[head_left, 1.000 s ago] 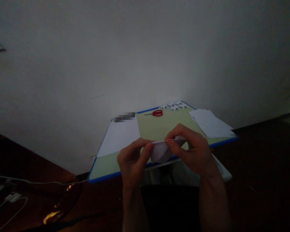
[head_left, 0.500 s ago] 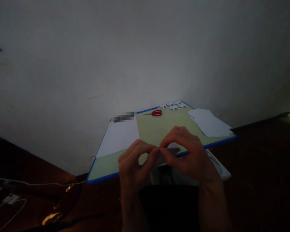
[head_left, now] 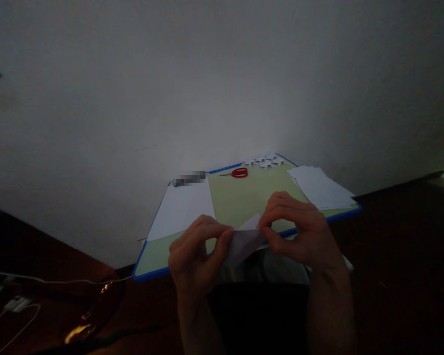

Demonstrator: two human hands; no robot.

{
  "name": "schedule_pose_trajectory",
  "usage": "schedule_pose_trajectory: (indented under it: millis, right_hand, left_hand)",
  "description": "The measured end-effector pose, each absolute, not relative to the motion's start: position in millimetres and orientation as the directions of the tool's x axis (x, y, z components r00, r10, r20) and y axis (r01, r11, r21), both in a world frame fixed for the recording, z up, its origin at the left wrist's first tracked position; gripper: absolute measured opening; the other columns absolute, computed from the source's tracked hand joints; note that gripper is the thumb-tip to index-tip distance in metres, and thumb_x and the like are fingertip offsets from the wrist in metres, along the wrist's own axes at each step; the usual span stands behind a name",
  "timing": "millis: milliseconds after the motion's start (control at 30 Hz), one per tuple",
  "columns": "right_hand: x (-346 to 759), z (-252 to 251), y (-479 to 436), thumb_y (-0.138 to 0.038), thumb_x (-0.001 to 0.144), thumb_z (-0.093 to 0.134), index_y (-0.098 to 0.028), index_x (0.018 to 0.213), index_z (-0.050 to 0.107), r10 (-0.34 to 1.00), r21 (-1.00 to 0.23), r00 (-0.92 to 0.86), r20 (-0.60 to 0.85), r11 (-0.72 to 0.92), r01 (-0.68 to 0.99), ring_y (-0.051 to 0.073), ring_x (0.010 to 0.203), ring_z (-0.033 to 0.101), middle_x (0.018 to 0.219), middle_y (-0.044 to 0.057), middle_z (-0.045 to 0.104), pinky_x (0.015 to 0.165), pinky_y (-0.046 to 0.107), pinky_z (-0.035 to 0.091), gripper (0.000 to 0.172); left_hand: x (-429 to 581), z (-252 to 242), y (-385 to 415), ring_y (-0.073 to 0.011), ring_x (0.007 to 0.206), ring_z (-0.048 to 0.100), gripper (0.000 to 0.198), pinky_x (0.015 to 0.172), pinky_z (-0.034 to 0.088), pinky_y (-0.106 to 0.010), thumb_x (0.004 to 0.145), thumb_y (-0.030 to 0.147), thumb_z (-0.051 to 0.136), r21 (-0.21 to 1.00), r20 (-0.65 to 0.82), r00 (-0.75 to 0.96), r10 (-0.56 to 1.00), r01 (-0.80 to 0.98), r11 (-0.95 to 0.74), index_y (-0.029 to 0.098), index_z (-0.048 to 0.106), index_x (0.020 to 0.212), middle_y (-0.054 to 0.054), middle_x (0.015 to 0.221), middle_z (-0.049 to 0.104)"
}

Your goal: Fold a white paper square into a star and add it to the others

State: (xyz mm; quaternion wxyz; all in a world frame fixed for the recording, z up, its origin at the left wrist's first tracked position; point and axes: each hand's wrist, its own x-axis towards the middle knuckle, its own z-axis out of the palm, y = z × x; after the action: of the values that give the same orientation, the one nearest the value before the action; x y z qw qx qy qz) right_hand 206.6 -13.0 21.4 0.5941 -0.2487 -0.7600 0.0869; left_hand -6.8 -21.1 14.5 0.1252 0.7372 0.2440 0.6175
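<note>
A small piece of folded white paper [head_left: 246,241] is stretched between my two hands, above the near edge of the table. My left hand [head_left: 200,251] pinches its left end between thumb and fingers. At the other end, the thumb and fingertips of my right hand [head_left: 296,229] are closed on the paper. One pointed flap rises behind the fold, and a larger part hangs below it. Scissors with red handles [head_left: 240,172] lie farther back on the table.
The greenish table [head_left: 233,197] has a blue rim and stands against a pale wall. Several white paper stars [head_left: 268,160] lie at its back right corner. A stack of white sheets [head_left: 320,187] is on the right, and another white sheet [head_left: 183,209] on the left.
My hands have moved apart, the left to the left and the right to the right. More of the folded paper now shows between them.
</note>
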Motion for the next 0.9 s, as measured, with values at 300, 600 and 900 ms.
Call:
schedule_pose_trajectory:
  millis: [300, 600, 900]
  right_hand:
    - [222.2, 12.6, -9.8, -0.016, 0.088, 0.073, -0.027, 0.091, 0.073, 0.499, -0.453, -0.072, 0.864, 0.832, 0.32, 0.022, 0.081, 0.066, 0.083, 0.001, 0.072, 0.078, 0.041, 0.05, 0.011]
    - [194.0, 12.6, -3.8, -0.029, 0.096, 0.077, -0.025, 0.09, 0.076, 0.588, -0.555, -0.151, 0.795, 0.805, 0.211, 0.016, 0.075, 0.067, 0.08, -0.001, 0.074, 0.073, 0.034, 0.051, 0.008]
    - [204.8, 0.9, -1.6, -0.023, 0.094, 0.078, -0.029, 0.103, 0.075, 0.615, -0.614, -0.04, 0.787, 0.788, 0.045, 0.019, 0.086, 0.068, 0.091, 0.0, 0.074, 0.077, 0.035, 0.053, 0.011]
  left_hand:
    - [-14.8, 14.8, -19.7, -0.0129, 0.066, 0.065, 0.009, 0.059, 0.05, -0.025, 0.093, 0.015, 0.076, 0.548, 0.801, 0.039, 0.597, 0.351, -0.759, 0.022, 0.077, 0.088, 0.001, 0.074, 0.072]
    - [-6.5, 16.3, -18.7, -0.0142, 0.07, 0.068, 0.016, 0.067, 0.055, -0.027, 0.094, 0.026, 0.08, 0.491, 0.798, 0.126, 0.589, 0.432, -0.757, 0.026, 0.082, 0.109, 0.0, 0.082, 0.077]
    - [-2.0, 5.5, -12.6, -0.0147, 0.074, 0.069, 0.032, 0.065, 0.055, -0.027, 0.086, 0.013, 0.086, 0.516, 0.825, 0.09, 0.558, 0.284, -0.808, 0.029, 0.081, 0.113, -0.001, 0.088, 0.077]
